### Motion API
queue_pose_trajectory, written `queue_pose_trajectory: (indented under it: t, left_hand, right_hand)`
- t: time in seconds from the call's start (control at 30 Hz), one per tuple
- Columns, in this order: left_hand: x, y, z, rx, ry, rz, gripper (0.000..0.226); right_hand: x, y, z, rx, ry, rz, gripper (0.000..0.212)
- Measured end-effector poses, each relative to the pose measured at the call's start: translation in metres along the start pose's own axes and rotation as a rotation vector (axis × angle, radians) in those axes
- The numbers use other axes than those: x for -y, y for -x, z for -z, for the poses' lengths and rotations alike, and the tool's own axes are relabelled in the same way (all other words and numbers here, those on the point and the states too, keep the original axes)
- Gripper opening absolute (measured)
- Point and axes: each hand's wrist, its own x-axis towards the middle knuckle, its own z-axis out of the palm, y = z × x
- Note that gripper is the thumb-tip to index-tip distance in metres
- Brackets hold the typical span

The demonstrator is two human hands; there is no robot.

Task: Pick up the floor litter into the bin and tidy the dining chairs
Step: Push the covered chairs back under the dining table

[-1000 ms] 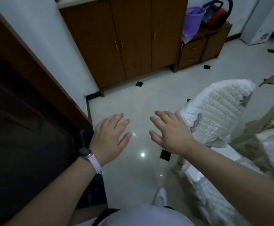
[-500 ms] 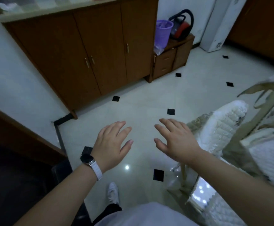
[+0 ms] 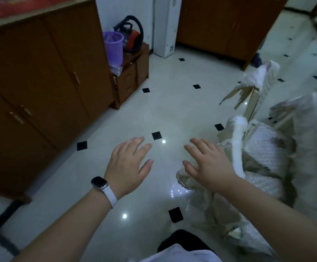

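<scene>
The left grip [image 3: 128, 165] and right grip [image 3: 208, 165] hover with fingers apart, empty, over the floor [image 3: 172, 114], probably readied while scanning for litter; none shows. A dining chair [image 3: 263, 146] stands beside the right grip; the purple bin [image 3: 114, 47] sits on a low cabinet [image 3: 129, 78].

Left grip [image 3: 127, 165]: fingers spread, palm down above the floor [image 3: 172, 110], empty; watch [image 3: 99, 183] on the wrist.
Right grip [image 3: 208, 166]: spread, empty, near a quilted dining chair [image 3: 263, 148].
Bin [image 3: 113, 47]: purple, atop a low cabinet [image 3: 133, 76] beside a red vacuum cleaner [image 3: 133, 37].
</scene>
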Motion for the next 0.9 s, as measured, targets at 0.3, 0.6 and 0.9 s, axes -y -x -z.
queue_pose_trajectory:
  t: [0.3,0.6,0.9]
  left_hand:
    - [0.039,-0.112,-0.057,0.134,0.023,-0.099,0.044]
    - [0.039,-0.265,-0.096,0.157,0.050,-0.278,0.043]
    - [-0.014,-0.361,-0.176,0.260,0.260,-0.645,0.041]
  right_hand:
    - [-0.054,-0.087,-0.069,0.033,-0.108,-0.202,0.048]
    - [-0.144,-0.168,-0.070,-0.084,-0.057,-0.272,0.047]
    - [-0.199,-0.132,-0.061,-0.076,0.048,-0.632,0.045]
